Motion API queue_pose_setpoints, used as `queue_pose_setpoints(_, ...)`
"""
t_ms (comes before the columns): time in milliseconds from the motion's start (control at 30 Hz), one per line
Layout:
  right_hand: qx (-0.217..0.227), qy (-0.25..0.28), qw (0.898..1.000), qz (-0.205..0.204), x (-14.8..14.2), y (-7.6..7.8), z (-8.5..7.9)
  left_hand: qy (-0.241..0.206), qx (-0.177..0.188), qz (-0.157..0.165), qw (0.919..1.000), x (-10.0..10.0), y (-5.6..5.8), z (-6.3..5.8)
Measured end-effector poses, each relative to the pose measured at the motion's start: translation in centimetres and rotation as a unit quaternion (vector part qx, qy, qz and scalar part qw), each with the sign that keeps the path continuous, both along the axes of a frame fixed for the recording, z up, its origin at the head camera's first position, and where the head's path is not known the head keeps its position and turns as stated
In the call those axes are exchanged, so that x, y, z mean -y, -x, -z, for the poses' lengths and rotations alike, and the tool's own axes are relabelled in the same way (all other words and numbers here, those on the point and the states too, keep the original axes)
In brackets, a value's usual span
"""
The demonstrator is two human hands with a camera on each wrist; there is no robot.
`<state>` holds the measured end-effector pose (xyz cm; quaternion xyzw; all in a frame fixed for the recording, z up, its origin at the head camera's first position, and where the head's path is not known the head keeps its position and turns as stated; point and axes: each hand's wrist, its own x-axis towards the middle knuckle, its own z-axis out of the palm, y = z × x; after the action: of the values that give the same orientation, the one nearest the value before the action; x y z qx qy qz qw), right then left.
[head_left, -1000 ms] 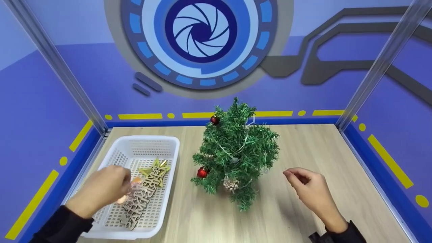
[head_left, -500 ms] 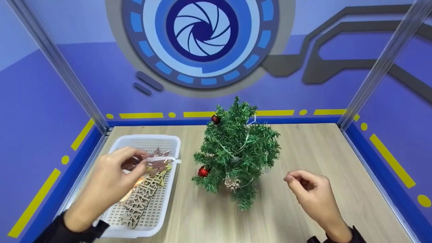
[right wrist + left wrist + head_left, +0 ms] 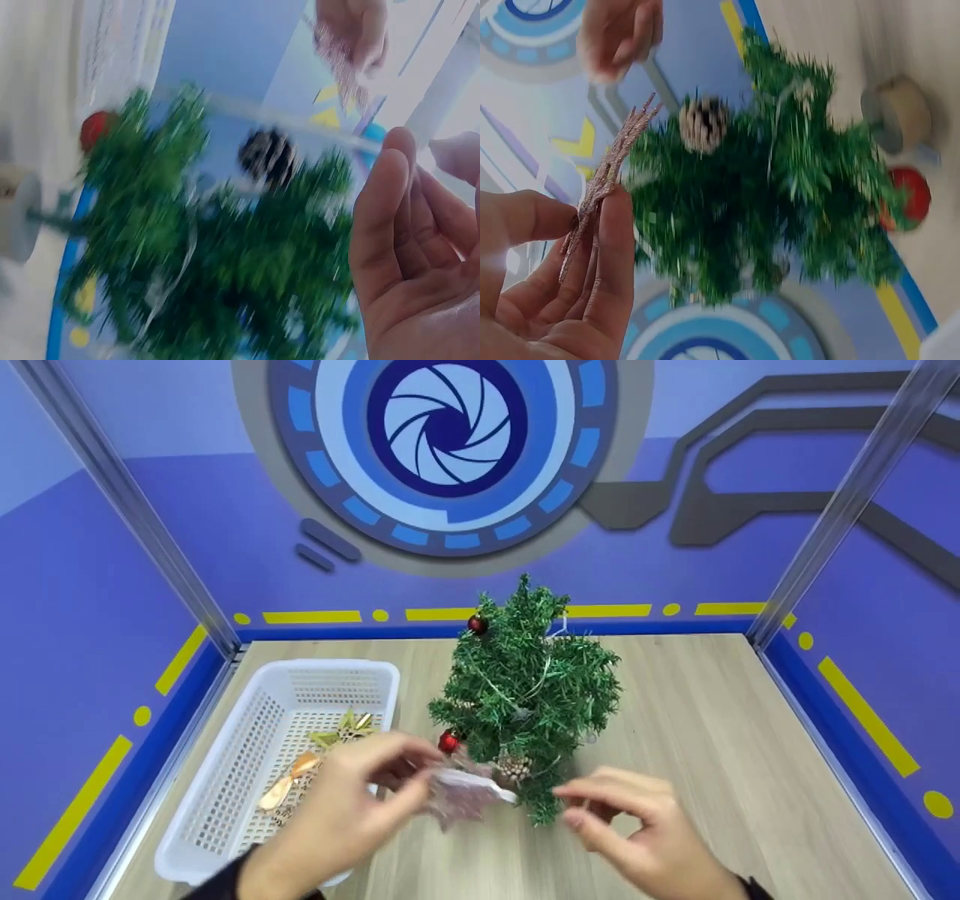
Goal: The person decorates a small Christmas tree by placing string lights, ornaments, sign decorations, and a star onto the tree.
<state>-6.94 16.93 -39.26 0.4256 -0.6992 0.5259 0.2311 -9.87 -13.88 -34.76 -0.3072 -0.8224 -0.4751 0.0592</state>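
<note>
My left hand (image 3: 352, 810) pinches a pink glittery ornament with pointed tips (image 3: 459, 801) between thumb and fingers, just in front of the small Christmas tree (image 3: 525, 682). A white strip (image 3: 476, 781) crosses the ornament and sticks out toward the right. Seen edge-on in the left wrist view, the ornament (image 3: 604, 184) looks thin and layered. My right hand (image 3: 637, 825) is at the tree's lower right, its fingers bent loosely and thumb apart, with nothing between them. Red balls (image 3: 448, 742) and a pine cone (image 3: 514, 767) hang on the tree, along with a pale wire.
To the left stands a white perforated basket (image 3: 394, 690), partly hidden by my left arm. Inside lie a gold star (image 3: 330, 737) and a shiny copper-coloured piece (image 3: 289, 784). Blue printed panels (image 3: 390, 585) close off the back and sides of the wooden tabletop (image 3: 705, 697).
My left hand has come up out of the basket with the pink ornament and moved right to the tree. My right hand has moved left, toward the tree's lower branches.
</note>
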Motion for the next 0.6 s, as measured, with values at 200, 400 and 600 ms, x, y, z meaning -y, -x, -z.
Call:
queue_pose_setpoints(200,0.046,-0.033,0.998,0.015,2.4,-0.1,-0.6,0.02,0.0,0.031,0.9993,-2.5,-0.4,1.6)
queue_pose_setpoints(400,0.057,-0.047,0.995,0.072,3.3,-0.1,-2.4,0.021,-0.005,0.048,0.9986,-3.5,-0.2,2.3)
queue_pose_setpoints(600,0.132,-0.023,0.99,0.034,2.2,0.2,-2.2,0.021,-0.04,0.094,0.9946,-4.1,-0.4,2.5)
